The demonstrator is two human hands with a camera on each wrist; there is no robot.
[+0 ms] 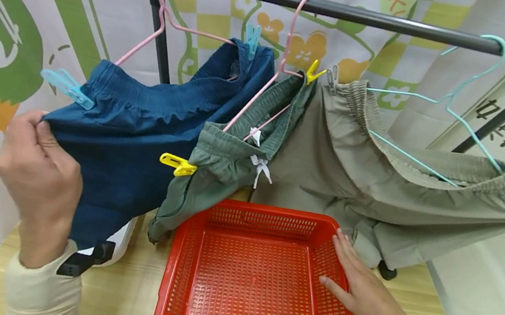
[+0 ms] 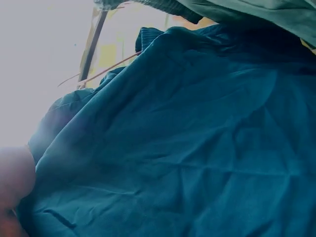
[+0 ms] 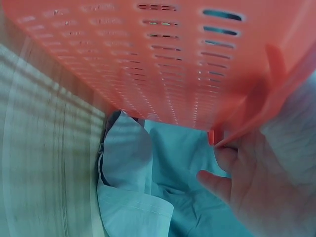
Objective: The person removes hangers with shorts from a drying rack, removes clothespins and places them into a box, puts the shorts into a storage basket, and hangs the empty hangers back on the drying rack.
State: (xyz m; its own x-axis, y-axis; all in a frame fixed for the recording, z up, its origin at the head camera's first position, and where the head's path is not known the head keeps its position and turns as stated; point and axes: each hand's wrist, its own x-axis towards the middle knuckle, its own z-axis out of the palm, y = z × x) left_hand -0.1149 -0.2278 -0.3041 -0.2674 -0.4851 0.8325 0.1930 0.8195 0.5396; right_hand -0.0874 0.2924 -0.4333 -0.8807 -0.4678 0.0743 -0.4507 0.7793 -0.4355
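In the head view my left hand [image 1: 43, 168] pinches the side edge of a pair of dark blue shorts [image 1: 135, 148], drawing the fabric out to the left. The shorts hang from a pink hanger [image 1: 146, 39] with light blue clips [image 1: 67, 87] at the waistband. Their cloth fills most of the left wrist view. My right hand [image 1: 364, 287] holds the right rim of a red perforated basket [image 1: 265, 209], thumb over the inside and other fingers along the outer side. In the right wrist view, fingertips [image 3: 215, 183] show below the rim.
Green shorts [image 1: 222, 175] with yellow clips [image 1: 180, 165] and grey-brown shorts [image 1: 372, 183] on a teal hanger [image 1: 448, 100] hang from a black rail [image 1: 346, 14]. The basket stands on a wooden table [image 1: 121, 299]. A white object [image 1: 116, 246] sits behind the blue shorts.
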